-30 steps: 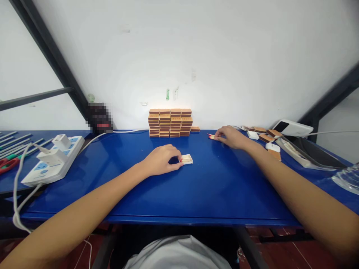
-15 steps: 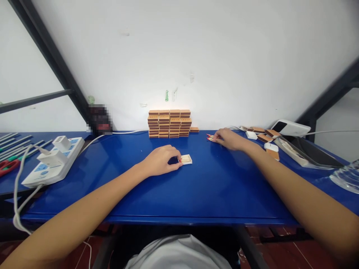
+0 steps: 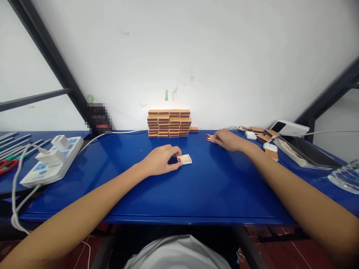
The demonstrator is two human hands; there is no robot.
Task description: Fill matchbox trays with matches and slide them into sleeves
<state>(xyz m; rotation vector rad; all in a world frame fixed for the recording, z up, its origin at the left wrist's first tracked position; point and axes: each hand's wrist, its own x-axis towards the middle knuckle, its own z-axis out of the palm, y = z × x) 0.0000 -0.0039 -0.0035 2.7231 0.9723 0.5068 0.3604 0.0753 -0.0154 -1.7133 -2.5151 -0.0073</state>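
Note:
Between the thumb and fingers of my left hand is the left end of a small white matchbox tray. Several red-tipped matches lie inside it. Farther back on the right, my right hand has its fingertips down at a small group of loose matches, their red heads pointing left. Its fingers are bent together over the stick ends, which they partly hide. Behind the tray, a stack of brown matchboxes stands against the wall, with a single matchbox at its right foot.
At left, a white power strip with plugged-in chargers and cables lies near red-handled scissors and grey rods. Scattered matchboxes, a white power bank and a dark-lined open case occupy the right side of the blue table.
The view has shifted very slightly. More red match heads show in the tray beside my left fingers. Both hands stay in nearly the same places.

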